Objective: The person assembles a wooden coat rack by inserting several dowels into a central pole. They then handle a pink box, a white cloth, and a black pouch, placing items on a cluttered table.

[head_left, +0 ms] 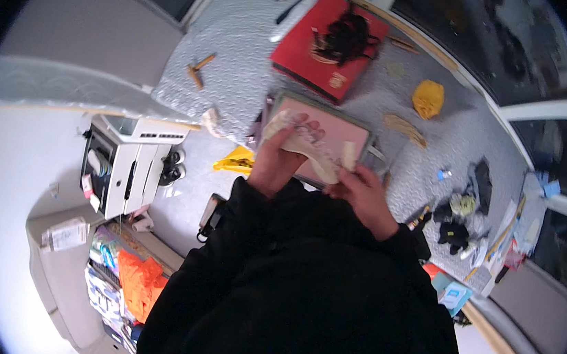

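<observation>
Between my two hands stretches a long, cream-coloured soft cloth piece [314,157], wide at one end like a sock or glove; its exact kind is unclear. My left hand [277,162] grips its wider end from below, thumb on top. At its narrower end, the fingers of my right hand [366,195] pinch it. A short cream flap [349,155] stands up beside the right fingers. Under both hands lies a shallow pink tray or box with a grey-green rim [326,103], partly hidden by the hands and cloth.
Beyond the tray sits a red box [304,48] with a dark tangled bundle [348,37] on top. A wooden hammer-like tool [200,70], a beige cloth [405,129] and a yellow pouch [428,99] lie on the quilted grey surface [233,26]. Dark cloths [455,235] are heaped right.
</observation>
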Available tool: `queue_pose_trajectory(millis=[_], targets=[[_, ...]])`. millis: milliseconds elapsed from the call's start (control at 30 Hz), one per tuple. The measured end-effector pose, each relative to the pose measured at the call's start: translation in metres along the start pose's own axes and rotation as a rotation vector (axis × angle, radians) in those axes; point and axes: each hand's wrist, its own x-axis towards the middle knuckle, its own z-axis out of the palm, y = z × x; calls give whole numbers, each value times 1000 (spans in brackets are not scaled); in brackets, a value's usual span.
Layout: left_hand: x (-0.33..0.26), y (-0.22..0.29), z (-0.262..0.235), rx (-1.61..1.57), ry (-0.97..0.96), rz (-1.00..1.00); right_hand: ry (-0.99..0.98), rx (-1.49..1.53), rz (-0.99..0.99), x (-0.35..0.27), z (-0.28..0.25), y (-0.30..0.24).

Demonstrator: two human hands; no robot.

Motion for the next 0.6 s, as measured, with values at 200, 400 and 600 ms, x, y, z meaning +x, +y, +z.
queue_pose_trajectory(millis=[200, 400, 600], targets=[[5, 30, -112, 264, 297, -258, 271, -463, -171, 10, 22, -24], [16, 82, -258, 1338, 635, 102, 259, -825, -170, -4, 49, -41], [75, 113, -327, 1666, 929, 214, 387, -600, -162, -7, 75, -17]])
